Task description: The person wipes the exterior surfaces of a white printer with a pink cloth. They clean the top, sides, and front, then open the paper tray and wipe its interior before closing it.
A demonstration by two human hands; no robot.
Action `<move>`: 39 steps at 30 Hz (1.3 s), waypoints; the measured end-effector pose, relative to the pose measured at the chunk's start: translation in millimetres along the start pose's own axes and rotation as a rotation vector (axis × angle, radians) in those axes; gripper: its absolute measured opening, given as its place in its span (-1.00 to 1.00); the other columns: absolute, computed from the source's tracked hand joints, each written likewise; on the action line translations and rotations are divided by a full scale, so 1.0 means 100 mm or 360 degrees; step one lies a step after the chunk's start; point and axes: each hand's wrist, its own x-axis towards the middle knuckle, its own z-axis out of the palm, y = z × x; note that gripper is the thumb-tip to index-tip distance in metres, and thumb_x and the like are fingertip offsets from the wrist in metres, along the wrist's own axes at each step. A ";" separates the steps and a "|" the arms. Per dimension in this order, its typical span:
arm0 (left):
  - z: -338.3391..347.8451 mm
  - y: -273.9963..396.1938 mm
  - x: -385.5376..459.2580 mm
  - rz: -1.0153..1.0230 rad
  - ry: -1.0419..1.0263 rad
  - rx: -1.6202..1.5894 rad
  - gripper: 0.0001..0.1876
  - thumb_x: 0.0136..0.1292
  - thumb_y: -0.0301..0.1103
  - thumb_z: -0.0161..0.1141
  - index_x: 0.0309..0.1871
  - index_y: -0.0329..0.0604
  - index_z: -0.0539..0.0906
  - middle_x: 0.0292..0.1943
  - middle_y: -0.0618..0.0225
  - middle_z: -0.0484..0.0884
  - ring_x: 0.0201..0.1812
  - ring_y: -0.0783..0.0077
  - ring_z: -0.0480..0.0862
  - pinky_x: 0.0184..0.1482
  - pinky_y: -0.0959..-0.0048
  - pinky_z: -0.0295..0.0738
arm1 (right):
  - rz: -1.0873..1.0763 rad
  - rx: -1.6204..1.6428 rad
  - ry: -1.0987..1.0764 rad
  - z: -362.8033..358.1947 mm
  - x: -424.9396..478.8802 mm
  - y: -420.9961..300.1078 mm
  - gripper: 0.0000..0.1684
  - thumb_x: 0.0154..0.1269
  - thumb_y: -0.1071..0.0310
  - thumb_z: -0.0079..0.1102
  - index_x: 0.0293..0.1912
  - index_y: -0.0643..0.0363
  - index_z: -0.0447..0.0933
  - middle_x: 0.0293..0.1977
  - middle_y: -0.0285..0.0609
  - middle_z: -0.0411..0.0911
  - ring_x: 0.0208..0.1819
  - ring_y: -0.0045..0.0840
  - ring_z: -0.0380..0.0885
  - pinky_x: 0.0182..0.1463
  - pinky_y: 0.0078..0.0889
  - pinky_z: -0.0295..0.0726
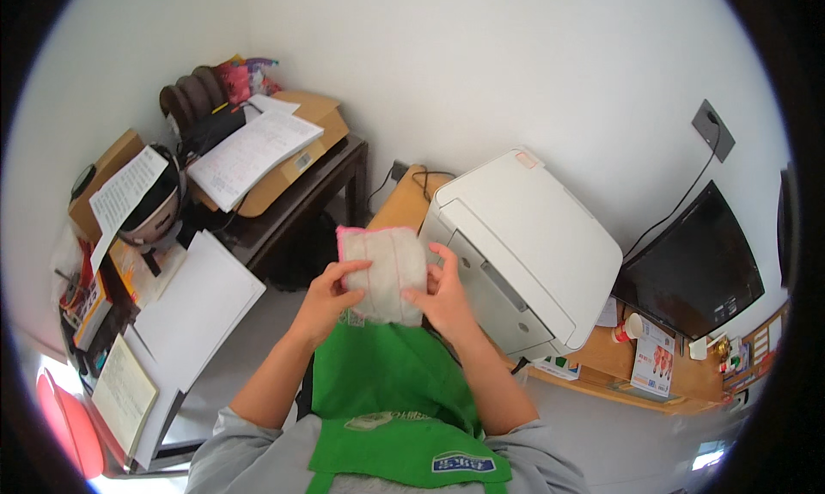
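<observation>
A pale cleaning cloth (384, 268) with pink edging and pink stitched lines is held up in front of my green apron. My left hand (325, 297) pinches its left side between thumb and fingers. On the opposite side my right hand (446, 294) grips the cloth, thumb in front and index finger raised. The cloth looks folded into a rough square. Close to my right hand stands a white printer (522, 243) with its lid down.
Left, a dark desk (303, 191) bears a paper stack (258, 156), a helmet (151, 214), white sheets (193, 307) and a notebook (124, 391). On the right, a wooden desk (602, 352) holds a black monitor (699, 268) and a paper cup (626, 329). A cable runs to a wall socket (713, 130).
</observation>
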 end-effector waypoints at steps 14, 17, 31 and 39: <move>0.10 0.26 0.15 0.0638 0.0130 0.1251 -0.67 0.01 -0.57 0.39 -0.10 -0.16 0.70 -0.16 0.34 0.35 -0.12 0.39 0.44 -0.13 0.49 0.40 | -0.0431 -0.0948 0.0188 -0.08 -0.22 -0.23 -0.70 0.27 0.46 0.23 0.00 0.25 0.48 -0.32 -0.07 0.57 -0.33 -0.36 0.58 -0.26 -0.38 0.56; 0.26 0.39 0.33 0.0763 0.0252 0.1300 -0.73 0.03 -0.57 0.36 -0.15 -0.19 0.70 -0.18 0.31 0.37 -0.18 0.41 0.47 -0.21 0.48 0.43 | -0.0387 -0.0660 0.0308 -0.06 -0.19 -0.21 -0.68 0.32 0.44 0.20 0.04 0.28 0.47 -0.25 -0.06 0.60 -0.31 -0.38 0.61 -0.29 -0.39 0.57; 0.86 0.28 1.81 0.0881 0.0148 0.1427 -0.53 0.31 -0.37 0.20 0.28 -0.14 0.46 -0.05 0.07 0.52 -0.05 0.15 0.61 0.01 0.32 0.52 | -0.0875 -0.1052 0.0715 -0.41 -0.25 -1.01 -0.29 0.23 0.48 0.21 0.35 0.23 0.22 0.39 0.07 0.14 0.04 -0.27 0.53 0.12 -0.25 0.54; 1.09 0.18 1.76 0.0623 -0.0252 0.1426 -0.26 0.39 -0.24 0.13 0.51 -0.32 0.05 0.41 -0.17 0.19 0.38 -0.10 0.32 0.36 0.22 0.27 | -0.0473 -0.1807 0.1268 -1.71 -0.78 -1.06 -0.36 0.26 0.44 0.18 0.32 0.25 0.30 0.26 0.12 0.36 0.23 -0.13 0.42 0.31 -0.17 0.36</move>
